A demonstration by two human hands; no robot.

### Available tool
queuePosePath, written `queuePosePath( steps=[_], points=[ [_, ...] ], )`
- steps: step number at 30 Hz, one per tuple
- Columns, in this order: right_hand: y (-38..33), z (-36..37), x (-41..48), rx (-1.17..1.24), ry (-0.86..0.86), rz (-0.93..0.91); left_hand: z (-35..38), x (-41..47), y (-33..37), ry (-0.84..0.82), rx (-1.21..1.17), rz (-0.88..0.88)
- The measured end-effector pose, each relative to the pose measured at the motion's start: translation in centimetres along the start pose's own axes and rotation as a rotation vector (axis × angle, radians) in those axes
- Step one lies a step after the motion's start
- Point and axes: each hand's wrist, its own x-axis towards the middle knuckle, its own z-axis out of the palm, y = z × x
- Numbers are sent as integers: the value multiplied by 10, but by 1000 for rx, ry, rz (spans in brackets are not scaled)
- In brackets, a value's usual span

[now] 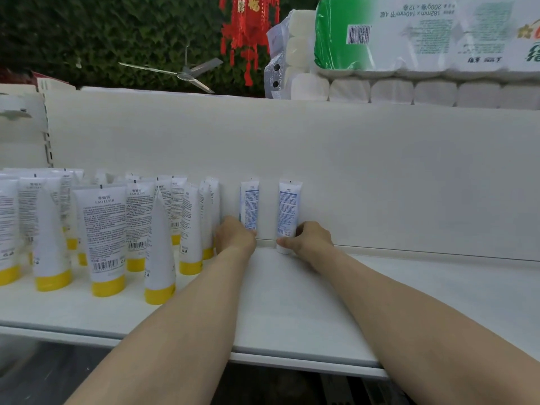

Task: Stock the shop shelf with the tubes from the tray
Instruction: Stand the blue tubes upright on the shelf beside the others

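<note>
Where the shelf (292, 302) meets its white back panel (380, 171), two small tubes with blue print stand upright on their caps, apart from each other and close against the panel. The left tube (249, 204) is clamped low down by the left grip (235, 235), a bare hand whose curled fingers hide the tube's base. The right tube (289, 206) is pinched just above its white cap by the right grip (309, 239), with the thumb across the front and the fingers curled behind. Both forearms reach in over the shelf's front edge.

Left of the left grip, larger yellow-capped tubes (105, 238) stand cap-down in loose rows, the nearest just beside that hand. Packs of toilet rolls (409, 39) sit on top of the panel. Further back are a red hanging ornament (248, 33) and a ceiling fan (187, 73).
</note>
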Motion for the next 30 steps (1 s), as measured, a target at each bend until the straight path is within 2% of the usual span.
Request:
queuePosePath(
  steps=[30],
  points=[
    [-3,1,-6,-16,-9,6,0,1,0,-7,86,-28]
  ],
)
